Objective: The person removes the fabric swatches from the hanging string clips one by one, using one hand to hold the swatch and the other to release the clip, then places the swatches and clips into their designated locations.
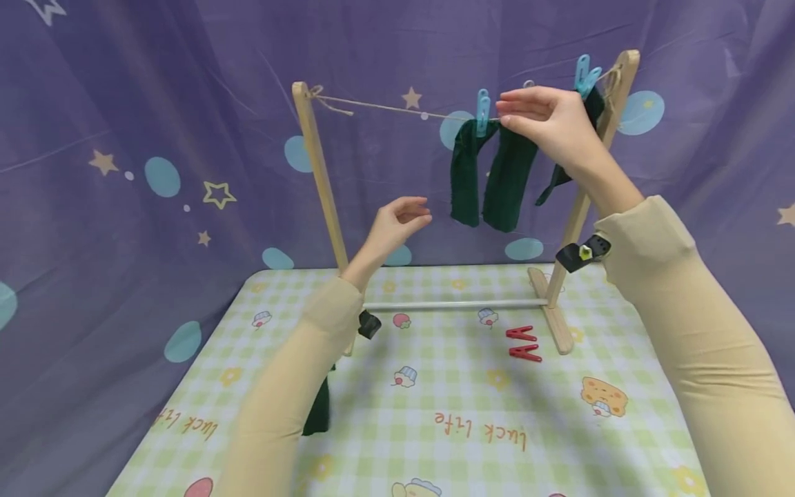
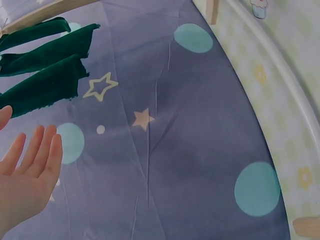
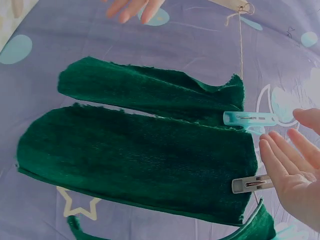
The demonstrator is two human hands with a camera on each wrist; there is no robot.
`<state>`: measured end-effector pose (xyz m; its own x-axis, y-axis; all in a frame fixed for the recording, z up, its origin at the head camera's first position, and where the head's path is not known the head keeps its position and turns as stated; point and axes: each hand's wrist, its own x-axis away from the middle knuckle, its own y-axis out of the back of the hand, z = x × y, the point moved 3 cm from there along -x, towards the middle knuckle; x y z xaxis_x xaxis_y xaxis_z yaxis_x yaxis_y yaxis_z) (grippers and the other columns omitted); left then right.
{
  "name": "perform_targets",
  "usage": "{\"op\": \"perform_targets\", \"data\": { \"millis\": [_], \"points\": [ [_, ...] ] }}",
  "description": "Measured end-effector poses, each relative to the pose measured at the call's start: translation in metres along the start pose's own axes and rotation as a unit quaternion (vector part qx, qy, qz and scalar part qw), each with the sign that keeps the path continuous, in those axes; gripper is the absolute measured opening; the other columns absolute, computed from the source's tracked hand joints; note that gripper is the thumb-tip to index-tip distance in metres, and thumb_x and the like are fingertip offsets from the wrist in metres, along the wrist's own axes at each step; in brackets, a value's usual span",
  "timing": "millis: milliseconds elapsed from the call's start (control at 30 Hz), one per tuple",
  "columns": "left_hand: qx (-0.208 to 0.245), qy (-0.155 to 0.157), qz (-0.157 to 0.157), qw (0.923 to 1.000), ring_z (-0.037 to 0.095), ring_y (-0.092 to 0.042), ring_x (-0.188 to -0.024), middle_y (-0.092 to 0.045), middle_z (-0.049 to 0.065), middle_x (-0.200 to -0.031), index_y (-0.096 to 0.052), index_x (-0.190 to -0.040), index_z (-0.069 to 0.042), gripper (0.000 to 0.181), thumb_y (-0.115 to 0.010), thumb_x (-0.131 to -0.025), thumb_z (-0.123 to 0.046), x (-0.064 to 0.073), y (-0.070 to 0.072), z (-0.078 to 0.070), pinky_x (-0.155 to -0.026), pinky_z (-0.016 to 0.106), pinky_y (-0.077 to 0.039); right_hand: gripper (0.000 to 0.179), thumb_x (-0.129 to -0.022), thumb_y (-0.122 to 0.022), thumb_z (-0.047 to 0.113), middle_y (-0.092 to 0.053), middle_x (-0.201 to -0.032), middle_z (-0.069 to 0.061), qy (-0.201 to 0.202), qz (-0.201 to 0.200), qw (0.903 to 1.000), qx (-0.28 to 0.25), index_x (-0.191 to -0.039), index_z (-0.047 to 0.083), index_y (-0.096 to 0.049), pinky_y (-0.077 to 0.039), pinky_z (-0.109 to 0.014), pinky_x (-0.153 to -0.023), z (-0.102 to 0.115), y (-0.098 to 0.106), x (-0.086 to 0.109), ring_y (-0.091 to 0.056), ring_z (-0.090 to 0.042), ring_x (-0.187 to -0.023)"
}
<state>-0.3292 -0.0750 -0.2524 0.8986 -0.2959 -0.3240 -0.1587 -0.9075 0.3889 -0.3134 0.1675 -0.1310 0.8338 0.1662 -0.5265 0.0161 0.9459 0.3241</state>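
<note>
Dark green cloth (image 1: 509, 181) hangs from a string line in two long strips; whether they join at the top I cannot tell. A blue clothespin (image 1: 482, 112) grips the narrower strip (image 1: 464, 181), and a grey clip (image 3: 250, 184) holds the wider one. My right hand (image 1: 553, 121) is at the string beside the blue clothespin, fingers extended, with nothing visible in it. Lower and to the left, my left hand (image 1: 394, 224) hovers in the air, fingers loosely bent and apart from the cloth. Another green cloth (image 1: 595, 109) hangs farther right under blue clothespins (image 1: 586, 77).
The string runs between two wooden posts (image 1: 319, 172), joined low down by a white rod (image 1: 453, 304). Two red clothespins (image 1: 524, 353) lie on the checked tablecloth (image 1: 472, 400). More green cloth (image 1: 319, 412) lies partly behind my left arm. A purple curtain (image 1: 205, 138) stands behind.
</note>
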Motion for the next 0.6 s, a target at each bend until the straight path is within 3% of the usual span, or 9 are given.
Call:
{"op": "perform_targets", "data": {
  "millis": [233, 600],
  "points": [
    [0.017, -0.011, 0.006, 0.9998, 0.021, -0.053, -0.105, -0.055, 0.013, -0.116, -0.048, -0.125, -0.005, 0.041, -0.059, -0.086, -0.014, -0.011, -0.012, 0.001, -0.087, 0.028, -0.044, 0.044, -0.086, -0.058, 0.017, -0.048, -0.128, -0.013, -0.007, 0.021, 0.9986, 0.049, -0.127, 0.003, -0.047, -0.038, -0.025, -0.095, 0.005, -0.003, -0.009, -0.051, -0.013, -0.111],
    [0.039, 0.009, 0.008, 0.9991, 0.022, -0.05, -0.112, -0.05, 0.013, -0.123, -0.043, -0.129, -0.006, 0.044, -0.056, -0.088, -0.013, -0.023, -0.028, 0.006, -0.09, 0.027, -0.043, 0.048, -0.089, -0.052, 0.02, -0.042, -0.134, -0.011, -0.034, 0.039, 0.995, 0.085, -0.133, 0.004, -0.039, -0.032, -0.028, -0.1, 0.004, -0.009, -0.023, -0.042, -0.015, -0.12]
  ]
}}
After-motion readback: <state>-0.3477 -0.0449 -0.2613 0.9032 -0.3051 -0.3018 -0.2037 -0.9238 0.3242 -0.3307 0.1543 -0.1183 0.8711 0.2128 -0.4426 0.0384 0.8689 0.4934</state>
